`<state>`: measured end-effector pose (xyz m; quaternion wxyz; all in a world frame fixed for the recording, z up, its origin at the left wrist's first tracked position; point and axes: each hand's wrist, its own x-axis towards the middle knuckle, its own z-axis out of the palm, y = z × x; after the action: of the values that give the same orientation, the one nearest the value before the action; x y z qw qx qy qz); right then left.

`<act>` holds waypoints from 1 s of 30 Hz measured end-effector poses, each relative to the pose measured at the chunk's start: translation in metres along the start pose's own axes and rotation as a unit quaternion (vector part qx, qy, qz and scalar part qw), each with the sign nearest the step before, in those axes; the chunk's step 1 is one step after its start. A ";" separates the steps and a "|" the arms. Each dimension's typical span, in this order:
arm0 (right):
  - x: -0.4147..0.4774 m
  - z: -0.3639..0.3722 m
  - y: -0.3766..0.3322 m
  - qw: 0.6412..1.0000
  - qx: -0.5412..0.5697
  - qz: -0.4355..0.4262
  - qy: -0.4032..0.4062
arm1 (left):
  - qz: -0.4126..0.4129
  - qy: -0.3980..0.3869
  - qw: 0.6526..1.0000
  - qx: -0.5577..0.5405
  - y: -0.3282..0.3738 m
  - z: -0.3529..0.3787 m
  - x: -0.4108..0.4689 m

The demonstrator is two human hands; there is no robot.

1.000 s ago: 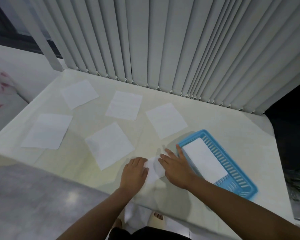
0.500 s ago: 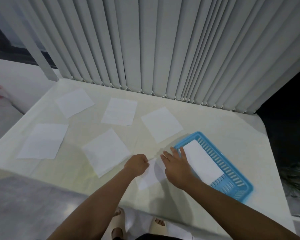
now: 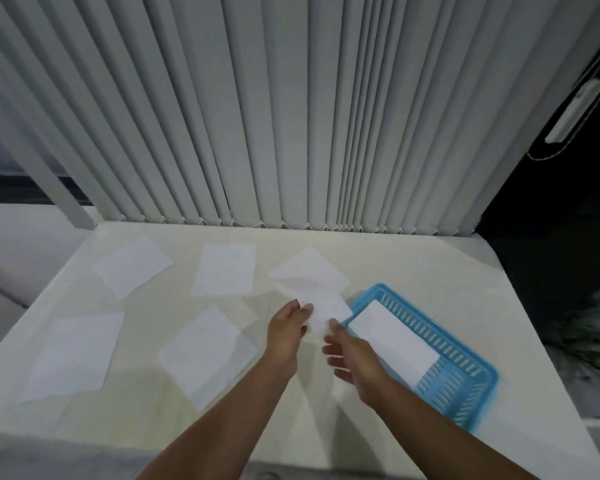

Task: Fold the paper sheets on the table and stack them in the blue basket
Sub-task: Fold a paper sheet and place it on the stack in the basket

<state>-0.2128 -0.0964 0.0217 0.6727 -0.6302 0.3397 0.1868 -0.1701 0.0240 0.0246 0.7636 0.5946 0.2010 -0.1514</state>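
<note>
A folded white sheet (image 3: 326, 308) is lifted off the table just left of the blue basket (image 3: 465, 386). My left hand (image 3: 286, 329) pinches its left edge. My right hand (image 3: 350, 358) is under its near corner, thumb touching the paper, fingers spread. Inside the basket lies a folded white paper (image 3: 394, 342). Several flat sheets lie on the table: one at the far left (image 3: 134, 266), one at the far middle (image 3: 226, 270), one behind the held sheet (image 3: 309, 270), one at the near left (image 3: 73, 353) and one near the middle (image 3: 207, 351).
The cream table (image 3: 413, 271) runs to vertical blinds (image 3: 291, 116) at the back. Its near edge (image 3: 84, 441) drops to a grey floor. A dark gap and some greenery (image 3: 589, 337) lie off the right side.
The folded sheet has come up off the table and moved toward the basket. My left hand now pinches it, and my right hand has lifted from pressing it flat.
</note>
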 end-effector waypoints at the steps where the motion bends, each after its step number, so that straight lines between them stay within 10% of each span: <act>1: 0.001 0.001 -0.003 0.998 0.067 0.004 -0.003 | -0.004 -0.009 1.000 -0.005 -0.002 0.005 -0.003; 4: 0.000 -0.004 -0.012 0.975 0.218 -0.017 0.025 | -0.026 -0.027 0.999 0.004 -0.014 0.015 -0.011; 12: -0.015 -0.043 -0.010 0.981 0.146 -0.073 0.108 | -0.140 -0.078 0.986 -0.053 -0.006 0.029 0.023; 19: -0.014 -0.098 0.007 0.959 0.151 -0.075 0.226 | -0.067 -0.139 0.974 0.166 0.004 0.051 0.048; 30: 0.003 -0.117 0.044 0.936 0.125 -0.033 0.327 | 0.139 -0.191 0.797 0.556 -0.002 0.061 0.085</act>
<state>-0.2667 -0.2047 -0.0095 0.6038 -0.5781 0.5404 -0.0958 -0.0888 -0.0352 -0.0060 0.3375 0.8976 -0.1524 -0.2393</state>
